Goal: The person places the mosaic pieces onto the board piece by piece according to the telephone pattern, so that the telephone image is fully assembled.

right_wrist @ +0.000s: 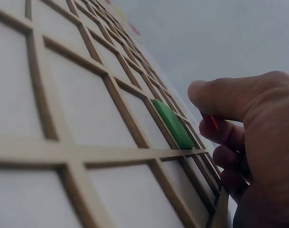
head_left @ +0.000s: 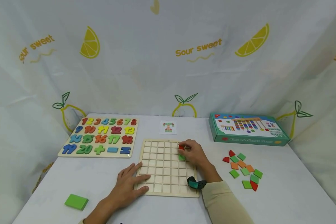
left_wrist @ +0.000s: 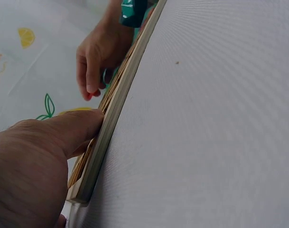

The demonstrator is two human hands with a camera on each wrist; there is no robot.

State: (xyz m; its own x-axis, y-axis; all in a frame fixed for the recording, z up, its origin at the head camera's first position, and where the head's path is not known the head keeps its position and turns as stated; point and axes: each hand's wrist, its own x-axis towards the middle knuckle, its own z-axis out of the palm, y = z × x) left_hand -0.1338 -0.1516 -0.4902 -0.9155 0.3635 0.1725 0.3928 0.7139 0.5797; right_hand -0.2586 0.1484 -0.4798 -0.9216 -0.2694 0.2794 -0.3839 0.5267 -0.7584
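Note:
A wooden grid board (head_left: 159, 170) lies on the white table, its square cells framed by thin strips. My left hand (head_left: 127, 186) rests with spread fingers on the board's left edge; in the left wrist view its thumb touches the board's rim. Over the far right part of the grid, my right hand (head_left: 194, 152) pinches a small red piece (right_wrist: 210, 122) between thumb and index finger. One green square tile (right_wrist: 174, 126) sits in a cell close by the pinching fingertips. Part of the red piece is hidden by the fingers.
Loose red, green and orange tiles (head_left: 245, 171) lie scattered right of the board. Behind it is a pattern card (head_left: 168, 127). A number puzzle (head_left: 134, 133) stands at the back left, a green game box (head_left: 249, 140) at the back right, a green block (head_left: 76, 202) at the front left.

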